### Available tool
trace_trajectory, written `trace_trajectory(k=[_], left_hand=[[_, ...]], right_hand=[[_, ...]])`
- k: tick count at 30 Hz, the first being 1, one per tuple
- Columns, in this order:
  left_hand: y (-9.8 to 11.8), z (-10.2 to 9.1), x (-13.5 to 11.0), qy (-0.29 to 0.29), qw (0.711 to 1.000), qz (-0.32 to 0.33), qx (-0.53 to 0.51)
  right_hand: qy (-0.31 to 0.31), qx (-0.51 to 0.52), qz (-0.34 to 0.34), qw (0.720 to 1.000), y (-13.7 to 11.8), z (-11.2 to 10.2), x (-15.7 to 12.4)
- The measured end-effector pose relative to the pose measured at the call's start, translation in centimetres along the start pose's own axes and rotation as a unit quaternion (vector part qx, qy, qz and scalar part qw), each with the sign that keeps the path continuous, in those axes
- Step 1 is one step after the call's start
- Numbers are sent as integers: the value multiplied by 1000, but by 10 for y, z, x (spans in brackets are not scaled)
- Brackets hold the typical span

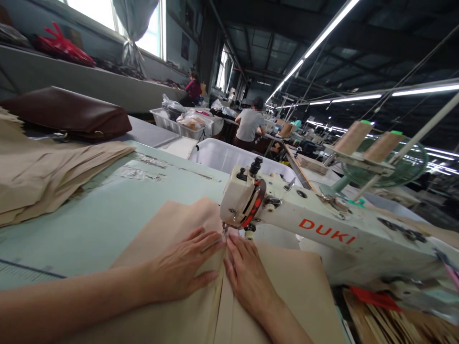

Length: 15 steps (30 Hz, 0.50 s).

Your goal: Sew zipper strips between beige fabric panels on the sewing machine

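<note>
A beige fabric piece [168, 224] lies on the pale green sewing table [93, 215], with a seam fold running down its middle. My left hand [182, 267] lies flat on the fabric left of the fold, fingers spread toward the needle. On the right side of the fold, my right hand [247, 274] presses flat on the cloth, fingertips just below the needle area. The white DUKI sewing machine [322, 229] reaches in from the right, its head [242, 198] directly above my fingertips.
A stack of beige fabric [46, 172] sits at the left with a dark brown bag [68, 114] behind it. White bins [222, 155] stand beyond the table. Thread cones [369, 141] and a green fan [390, 167] are at the right. Other people work farther back.
</note>
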<state>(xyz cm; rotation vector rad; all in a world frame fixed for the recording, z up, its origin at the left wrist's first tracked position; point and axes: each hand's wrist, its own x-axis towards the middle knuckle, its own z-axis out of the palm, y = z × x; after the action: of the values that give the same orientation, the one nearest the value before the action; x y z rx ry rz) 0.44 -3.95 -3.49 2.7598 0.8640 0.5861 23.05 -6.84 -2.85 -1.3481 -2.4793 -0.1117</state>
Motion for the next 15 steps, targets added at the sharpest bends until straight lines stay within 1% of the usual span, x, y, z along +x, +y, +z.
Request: trace_trajectory(k=[6,9,15], left_hand=[[2,5,-4,21,1000,-9,14],[2,1,-2,22,1000,-4,13],[2,-9,1,16,1000,0,11]], right_hand=[[-17,-33,-15,999,2,2,-1],[-18,-45,-23,999,4,5,-1],[5,-53,-30,998,9,12,-5]])
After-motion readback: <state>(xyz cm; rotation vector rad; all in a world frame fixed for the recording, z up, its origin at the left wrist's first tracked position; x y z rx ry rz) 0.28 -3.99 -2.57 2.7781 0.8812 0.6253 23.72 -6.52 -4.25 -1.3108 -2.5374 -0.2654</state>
